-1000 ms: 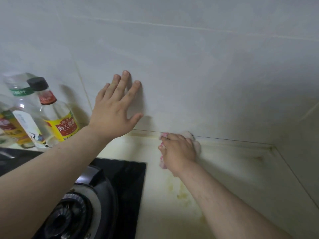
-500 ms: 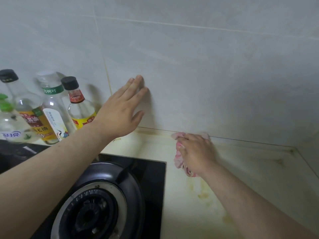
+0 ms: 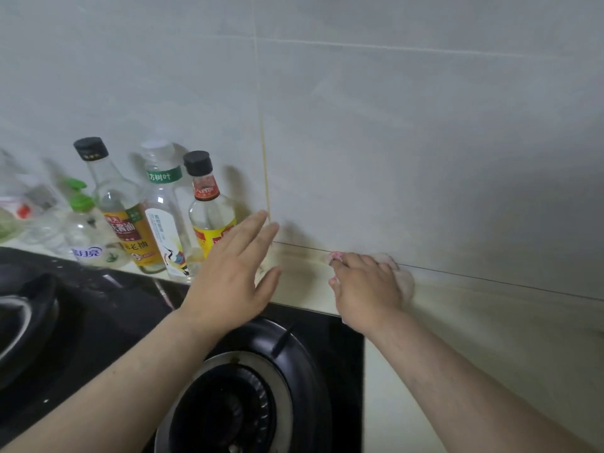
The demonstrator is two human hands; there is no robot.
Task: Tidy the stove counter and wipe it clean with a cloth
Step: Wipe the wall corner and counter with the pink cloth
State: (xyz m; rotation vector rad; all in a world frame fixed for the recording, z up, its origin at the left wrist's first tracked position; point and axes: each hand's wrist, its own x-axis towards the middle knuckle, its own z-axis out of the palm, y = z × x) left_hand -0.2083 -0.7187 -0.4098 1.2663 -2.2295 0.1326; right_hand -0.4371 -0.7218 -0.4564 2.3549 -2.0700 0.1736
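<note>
My right hand [image 3: 366,289] holds a pinkish cloth [image 3: 403,281] bunched under its fingers and presses it on the cream counter [image 3: 490,338] where the counter meets the tiled wall. The cloth shows at the fingertips and to the right of the hand. My left hand [image 3: 235,273] hovers with straight fingers above the back edge of the black gas stove [image 3: 98,322], its fingertips near the wall and next to the bottle with the yellow label [image 3: 209,217]. It holds nothing.
Several bottles stand in a row against the wall at the left: a dark-capped soy sauce bottle [image 3: 121,217], a clear bottle with a green band [image 3: 163,204], a green-pump bottle [image 3: 85,233]. A burner [image 3: 242,397] lies below my left arm. Yellowish stains mark the counter.
The view has swung left, showing more bottles. My left hand has come down off the wall toward the stove's back edge. My right hand has moved the cloth left along the wall joint.
</note>
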